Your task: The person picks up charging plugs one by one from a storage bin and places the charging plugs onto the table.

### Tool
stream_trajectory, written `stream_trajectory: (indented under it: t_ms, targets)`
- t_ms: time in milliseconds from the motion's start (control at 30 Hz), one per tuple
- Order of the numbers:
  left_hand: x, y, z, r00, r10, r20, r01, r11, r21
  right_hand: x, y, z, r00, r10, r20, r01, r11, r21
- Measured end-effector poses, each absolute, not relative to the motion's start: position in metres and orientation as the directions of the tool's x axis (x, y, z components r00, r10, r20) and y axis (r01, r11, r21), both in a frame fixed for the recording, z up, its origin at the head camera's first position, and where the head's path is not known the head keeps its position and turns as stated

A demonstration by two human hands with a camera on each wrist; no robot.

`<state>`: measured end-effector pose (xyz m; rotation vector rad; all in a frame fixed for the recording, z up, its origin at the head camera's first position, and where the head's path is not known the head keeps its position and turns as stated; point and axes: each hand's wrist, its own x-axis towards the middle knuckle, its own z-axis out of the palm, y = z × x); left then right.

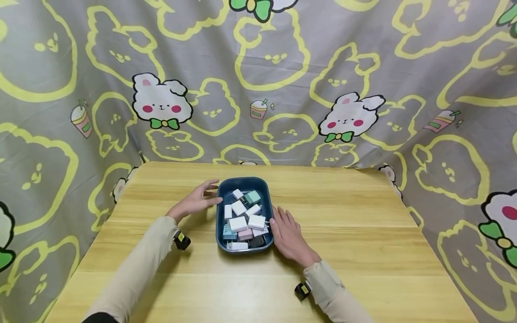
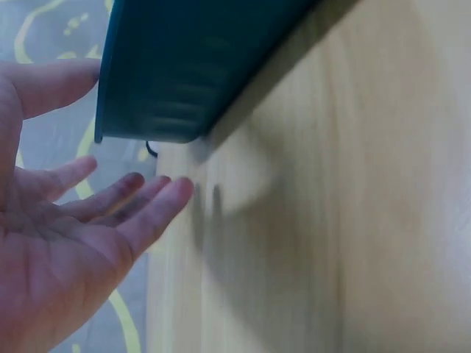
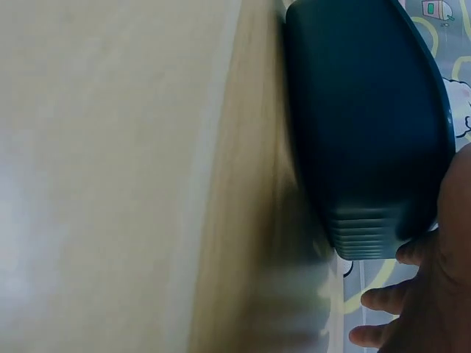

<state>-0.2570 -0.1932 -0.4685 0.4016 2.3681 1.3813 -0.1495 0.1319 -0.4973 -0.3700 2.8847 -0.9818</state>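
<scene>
A dark blue plastic basket [image 1: 244, 251] with rounded corners holds a heap of charger plugs. Most are white, such as the charger [image 1: 238, 224] near the middle; a green charger [image 1: 253, 197], a pink charger [image 1: 244, 235] and a black charger [image 1: 257, 242] lie among them. At the basket's left side is my left hand [image 1: 195, 200], its thumb tip at the rim and its other fingers spread apart, off the wall in the left wrist view. My right hand [image 1: 288, 234] lies along the right side, thumb at the rim and fingers extended.
The basket stands on a light wooden table [image 1: 343, 215]. Behind and at both sides hangs a grey curtain [image 1: 282, 103] with yellow outlines and rabbit prints. A small black camera [image 1: 182, 241] is strapped at the left wrist, another camera [image 1: 302, 291] at the right.
</scene>
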Motion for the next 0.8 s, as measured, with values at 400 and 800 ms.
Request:
stream_trajectory:
  t_ms: [400, 800]
  targets:
    - [-0.281, -0.203, -0.461, -0.886, 0.396, -0.242, -0.044, 0.447, 0.893, -0.167, 0.112, -0.494, -0.962, -0.273, -0.018, -0.208, 0.772, -0.600]
    - [-0.298, -0.232, -0.461, -0.894, 0.347, -0.282, -0.127, 0.407, 0.904, -0.187, 0.082, -0.493, -0.951, -0.305, -0.047, -0.224, 0.787, -0.575]
